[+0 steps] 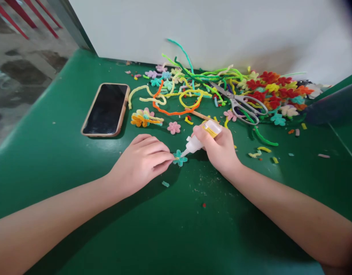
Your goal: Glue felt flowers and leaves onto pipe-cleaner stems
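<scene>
A teal fuzzy flower (180,160) is near the middle of the green table. My left hand (147,160) has its fingertips pressed together at the flower's left edge, where a small yellow piece shows; whether they grip that piece or the petal is hard to tell. In my right hand (217,143) is a white glue bottle (195,143), tilted down to the left with its nozzle tip at the flower's centre. A pink flower (174,128) lies just behind, beside a bundle of orange, yellow and pink flowers (143,118).
A phone (107,109) lies at the left on the green table (164,236). Scissors (244,105) rest among pipe cleaners (190,74), with heaped red and orange flowers (274,89) at the right. Coloured scraps are scattered around. A white wall (193,30) bounds the back.
</scene>
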Demonstrator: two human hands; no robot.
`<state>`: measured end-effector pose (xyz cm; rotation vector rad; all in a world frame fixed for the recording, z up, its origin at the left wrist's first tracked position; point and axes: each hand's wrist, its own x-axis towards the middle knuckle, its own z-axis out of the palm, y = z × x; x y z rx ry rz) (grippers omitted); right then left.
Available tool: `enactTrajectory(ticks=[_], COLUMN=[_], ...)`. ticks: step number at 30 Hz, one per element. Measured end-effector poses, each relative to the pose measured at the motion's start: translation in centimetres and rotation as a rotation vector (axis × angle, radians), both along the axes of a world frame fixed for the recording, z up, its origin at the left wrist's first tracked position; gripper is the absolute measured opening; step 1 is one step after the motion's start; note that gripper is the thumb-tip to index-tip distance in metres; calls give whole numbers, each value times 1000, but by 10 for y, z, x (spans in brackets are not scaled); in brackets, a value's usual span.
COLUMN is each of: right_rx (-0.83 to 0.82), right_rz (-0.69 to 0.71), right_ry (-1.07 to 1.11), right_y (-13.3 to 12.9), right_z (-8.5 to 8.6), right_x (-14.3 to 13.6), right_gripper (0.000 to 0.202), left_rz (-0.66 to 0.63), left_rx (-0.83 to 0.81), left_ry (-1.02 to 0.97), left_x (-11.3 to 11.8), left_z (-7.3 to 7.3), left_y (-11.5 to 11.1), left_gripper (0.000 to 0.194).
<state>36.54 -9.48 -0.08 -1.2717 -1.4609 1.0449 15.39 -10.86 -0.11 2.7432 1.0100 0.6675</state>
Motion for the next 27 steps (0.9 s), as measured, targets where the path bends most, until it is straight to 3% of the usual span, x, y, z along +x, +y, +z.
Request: enactTrajectory(ticks=[6, 20, 27], right_rx=[-36, 47, 5], right_rz=[-21, 41, 12], right_ry=[123, -82, 54], right_y=[1, -1, 1], right_z=[-3, 5, 0], right_x=[0, -2, -1], right_gripper=[42, 39, 39], left_rz=[-3, -9, -13], left_rx=[2, -2, 4], left_ry=[-7, -6, -10], left_x=[-1, 0, -1], left_z=[1, -1, -2], left_y=[0, 1, 0], left_gripper=[15, 12, 12])
